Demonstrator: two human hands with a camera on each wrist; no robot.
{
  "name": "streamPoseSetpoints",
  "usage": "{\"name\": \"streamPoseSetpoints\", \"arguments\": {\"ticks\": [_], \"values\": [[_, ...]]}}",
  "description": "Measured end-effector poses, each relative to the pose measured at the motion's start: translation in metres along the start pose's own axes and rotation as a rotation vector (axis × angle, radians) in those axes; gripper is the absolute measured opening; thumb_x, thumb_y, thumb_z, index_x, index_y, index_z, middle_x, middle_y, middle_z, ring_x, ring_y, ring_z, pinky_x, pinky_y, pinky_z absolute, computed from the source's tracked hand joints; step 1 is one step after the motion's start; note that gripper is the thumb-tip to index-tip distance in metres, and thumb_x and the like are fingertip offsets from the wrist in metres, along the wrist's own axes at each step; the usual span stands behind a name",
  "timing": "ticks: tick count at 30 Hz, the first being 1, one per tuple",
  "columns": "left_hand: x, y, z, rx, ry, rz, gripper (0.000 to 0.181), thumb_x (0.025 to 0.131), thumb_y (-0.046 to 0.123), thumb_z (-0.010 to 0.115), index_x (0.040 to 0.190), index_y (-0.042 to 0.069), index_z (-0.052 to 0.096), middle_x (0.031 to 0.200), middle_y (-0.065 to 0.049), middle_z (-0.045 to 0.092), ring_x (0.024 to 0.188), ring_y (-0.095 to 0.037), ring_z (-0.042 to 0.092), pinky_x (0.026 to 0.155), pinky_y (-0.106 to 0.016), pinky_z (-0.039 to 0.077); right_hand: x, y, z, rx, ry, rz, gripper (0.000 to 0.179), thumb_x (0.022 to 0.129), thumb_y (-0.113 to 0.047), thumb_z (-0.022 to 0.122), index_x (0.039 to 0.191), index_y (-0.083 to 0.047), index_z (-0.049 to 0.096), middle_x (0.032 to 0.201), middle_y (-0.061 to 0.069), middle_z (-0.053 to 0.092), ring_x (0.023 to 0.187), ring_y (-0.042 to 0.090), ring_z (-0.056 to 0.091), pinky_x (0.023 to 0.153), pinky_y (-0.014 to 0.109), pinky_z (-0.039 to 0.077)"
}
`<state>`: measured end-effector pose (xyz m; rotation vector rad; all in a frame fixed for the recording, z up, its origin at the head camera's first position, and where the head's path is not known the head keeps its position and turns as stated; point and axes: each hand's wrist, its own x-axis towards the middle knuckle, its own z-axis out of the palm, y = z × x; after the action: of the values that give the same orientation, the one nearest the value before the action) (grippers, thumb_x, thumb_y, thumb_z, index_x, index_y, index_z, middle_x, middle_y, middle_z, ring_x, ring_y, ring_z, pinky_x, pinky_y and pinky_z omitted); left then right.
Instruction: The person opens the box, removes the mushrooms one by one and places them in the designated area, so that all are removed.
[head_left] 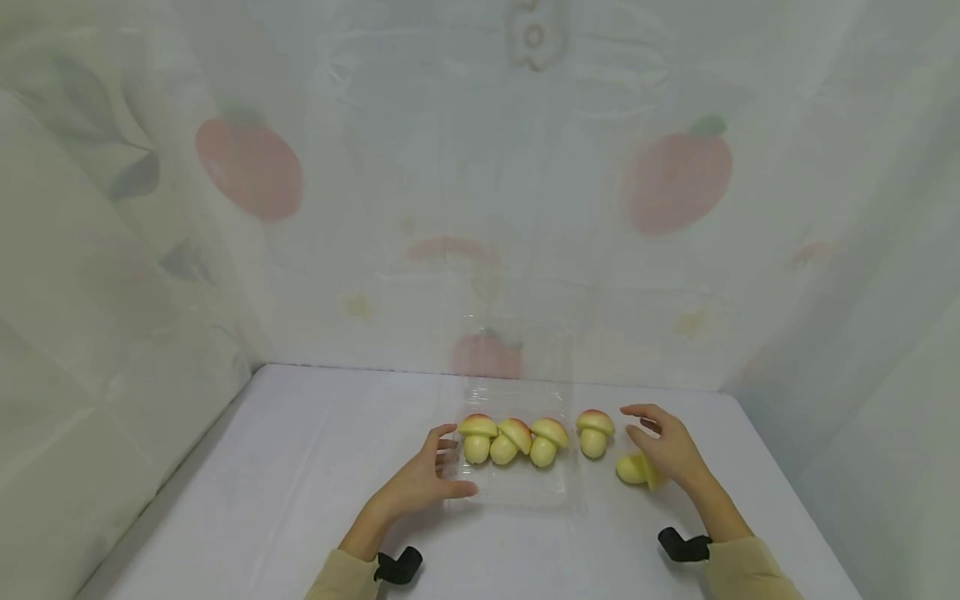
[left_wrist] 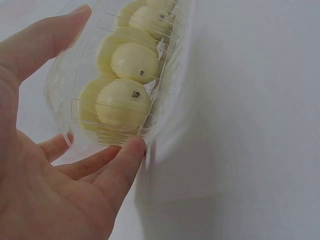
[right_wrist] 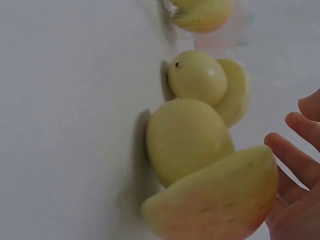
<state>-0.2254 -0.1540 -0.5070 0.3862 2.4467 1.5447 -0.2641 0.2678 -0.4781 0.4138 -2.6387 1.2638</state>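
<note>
My left hand (head_left: 423, 483) holds the left end of a clear plastic box (head_left: 517, 492), thumb at the front corner and fingers along the side. Three toy mushrooms with pale yellow stems and reddish caps stand in a row inside it, the leftmost mushroom (head_left: 477, 437) closest to that hand. To the right of the box, one mushroom (head_left: 595, 433) is on the table. Another mushroom (head_left: 633, 469) lies tilted below my right hand (head_left: 667, 446), which partly covers its cap. The right fingers are loosely bent beside that mushroom's cap (right_wrist: 220, 195), holding nothing.
The box's clear lid (head_left: 517, 350) stands raised at the back. A white table (head_left: 315, 467) lies beneath everything, bounded by curtains with printed fruit (head_left: 251, 167) at the back and sides. A black wrist mount (head_left: 399, 567) sits on each forearm.
</note>
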Motion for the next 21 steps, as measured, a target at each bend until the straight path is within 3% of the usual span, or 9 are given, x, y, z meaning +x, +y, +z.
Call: {"name": "streamPoseSetpoints", "arguments": {"ticks": [12,21], "values": [[0.0,0.005,0.0,-0.017,0.006,0.004,0.104,0.079,0.026,0.09,0.157,0.009,0.023,0.148,-0.022,0.044,0.135,-0.045,0.044,0.11,-0.057,0.04,-0.003,-0.032,0.0,0.02,0.026,-0.048,0.031,0.097,-0.008,0.067,0.127,-0.002,0.065,0.128,0.017,0.065,0.124,0.04,0.057,0.106,0.056,0.044],[-0.001,0.004,0.0,-0.017,0.004,0.005,0.105,0.079,0.027,0.09,0.157,0.009,0.023,0.148,-0.022,0.044,0.135,-0.046,0.044,0.109,-0.057,0.041,-0.005,-0.058,0.008,0.014,0.051,-0.131,0.03,0.095,-0.006,0.07,0.124,-0.001,0.067,0.123,0.012,0.068,0.121,0.034,0.059,0.102,0.053,0.048]]}}
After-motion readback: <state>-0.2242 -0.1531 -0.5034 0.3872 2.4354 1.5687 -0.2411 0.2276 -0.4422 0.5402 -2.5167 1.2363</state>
